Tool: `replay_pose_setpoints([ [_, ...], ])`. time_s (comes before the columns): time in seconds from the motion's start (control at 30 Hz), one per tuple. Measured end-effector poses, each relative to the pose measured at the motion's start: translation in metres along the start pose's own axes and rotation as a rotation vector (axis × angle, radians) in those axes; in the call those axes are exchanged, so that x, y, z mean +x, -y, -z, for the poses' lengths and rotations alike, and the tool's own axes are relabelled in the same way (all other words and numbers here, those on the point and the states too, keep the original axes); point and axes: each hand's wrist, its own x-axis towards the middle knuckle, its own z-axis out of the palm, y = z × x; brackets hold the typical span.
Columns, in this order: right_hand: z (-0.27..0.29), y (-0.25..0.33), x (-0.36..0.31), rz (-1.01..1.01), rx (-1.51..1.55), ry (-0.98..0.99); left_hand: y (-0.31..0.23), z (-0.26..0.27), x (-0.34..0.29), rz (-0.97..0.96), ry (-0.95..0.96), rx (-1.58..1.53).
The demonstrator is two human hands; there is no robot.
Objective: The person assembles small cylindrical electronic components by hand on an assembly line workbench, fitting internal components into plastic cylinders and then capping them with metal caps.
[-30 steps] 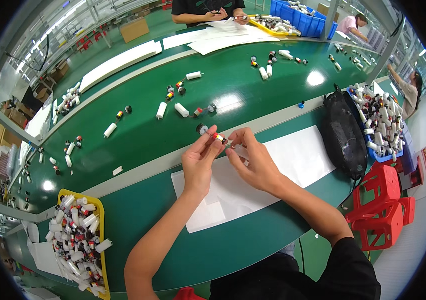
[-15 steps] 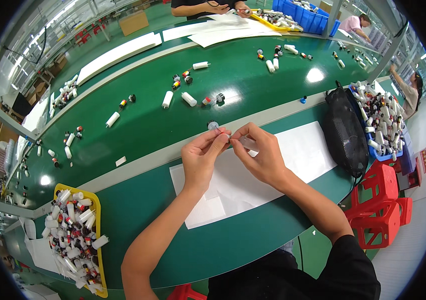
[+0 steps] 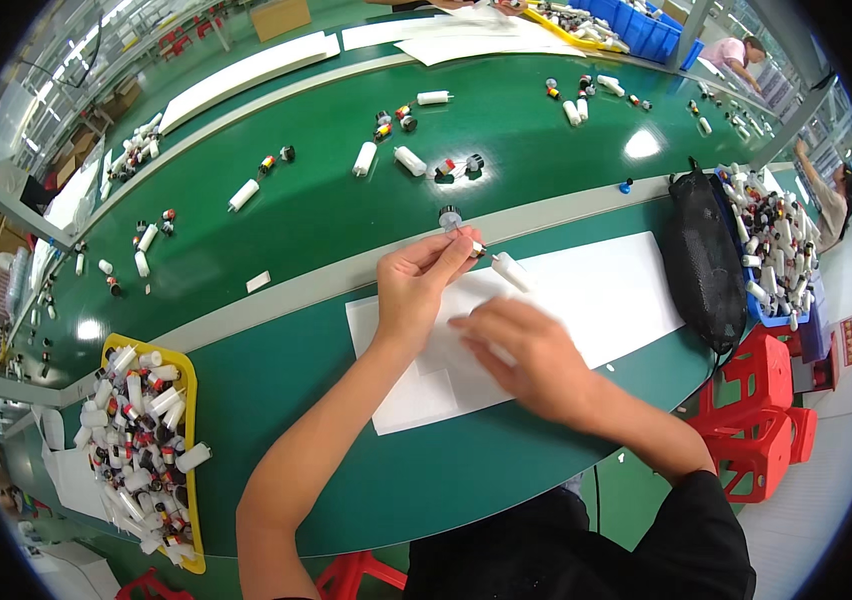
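My left hand (image 3: 416, 285) pinches a small wired part (image 3: 477, 249), pale with a dark end, between thumb and fingertips. Just above those fingers a clear round cap with a black top (image 3: 450, 217) hangs out, apparently joined by thin wire. A white plastic tube (image 3: 512, 272) lies tilted on the white paper sheet (image 3: 596, 300), right of the left fingertips and apart from them. My right hand (image 3: 531, 360), somewhat blurred, is over the near part of the paper. Its thumb and forefinger are apart, with nothing visible between them.
A yellow tray (image 3: 189, 400) heaped with tubes and caps stands at left; a blue bin (image 3: 776, 318) of similar parts is at right beside a black mesh bag (image 3: 701, 265). Loose parts lie along the green belt (image 3: 326, 230) beyond a pale rail. Red stools (image 3: 761, 400) stand at right.
My right hand has let go of the white tube and moved down toward me. The tube now lies on the paper. My left hand keeps the wired part, slightly turned.
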Motion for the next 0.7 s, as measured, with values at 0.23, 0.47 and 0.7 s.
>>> replay_pose_setpoints([
  [0.23,-0.033,0.012,-0.014,0.054,0.026,0.113,0.007,0.01,0.0,-0.015,0.03,-0.076],
  [0.47,-0.028,0.014,-0.008,-0.245,0.323,0.239,0.01,0.014,0.001,-0.027,0.074,-0.09],
  [0.7,0.009,-0.003,0.007,-0.167,0.281,-0.133,0.006,0.017,0.0,-0.005,0.055,-0.037],
])
